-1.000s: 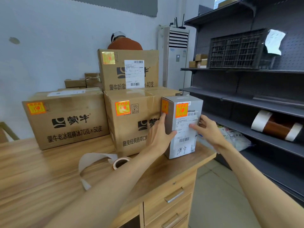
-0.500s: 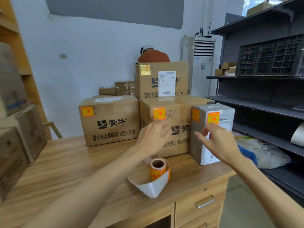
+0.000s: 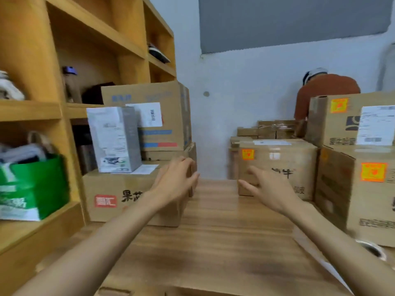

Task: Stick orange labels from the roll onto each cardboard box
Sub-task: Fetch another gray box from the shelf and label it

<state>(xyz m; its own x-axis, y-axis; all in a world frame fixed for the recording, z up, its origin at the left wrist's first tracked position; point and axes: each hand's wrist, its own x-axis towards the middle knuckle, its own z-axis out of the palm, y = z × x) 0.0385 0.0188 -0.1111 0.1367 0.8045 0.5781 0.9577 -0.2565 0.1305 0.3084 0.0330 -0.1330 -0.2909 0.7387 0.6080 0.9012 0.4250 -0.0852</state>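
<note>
Matt brown cardboard boxes (image 3: pixel 299 159), orange labels (image 3: pixel 373 172) stuck flat, on a smooth wood-grain counter (image 3: pixel 224 242) (faint sheen), beside bare wooden shelving (image 3: pixel 32 110) and a shiny green bag (image 3: pixel 42 184).

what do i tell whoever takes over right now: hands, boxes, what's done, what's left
Hands: left hand open and empty by the right end of the left stack, contact unclear in the blur; right hand open and empty, reaching over the desk.
Roll: label roll on the desk at far right, partly behind the right forearm.
Done: middle box, top box and near box each show an orange label.
Left: red-logo box, grey box and blue-printed box show no orange label on the faces in view.
</note>
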